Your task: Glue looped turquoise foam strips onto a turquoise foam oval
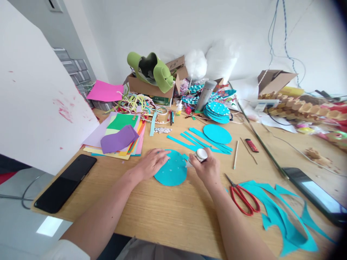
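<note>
A round blue disc (170, 173) with small pale spots lies on the wooden table. My left hand (153, 162) rests on its left edge, fingers stretched out, holding nothing. In my right hand (208, 167) is a small white glue bottle (201, 155), tipped over with its nozzle pointing left at the disc's right edge, where a short blue strip (185, 157) shows. Behind the hands lie several thin blue strips (195, 139) and a plain blue oval (217, 134).
Red-handled scissors (245, 199) and blue scraps (282, 213) lie at the right, near a phone (317, 193). Another phone (66, 182) and coloured sheets (119, 139) are at the left. A grey flask (206, 95) and a cardboard box (151, 87) stand behind.
</note>
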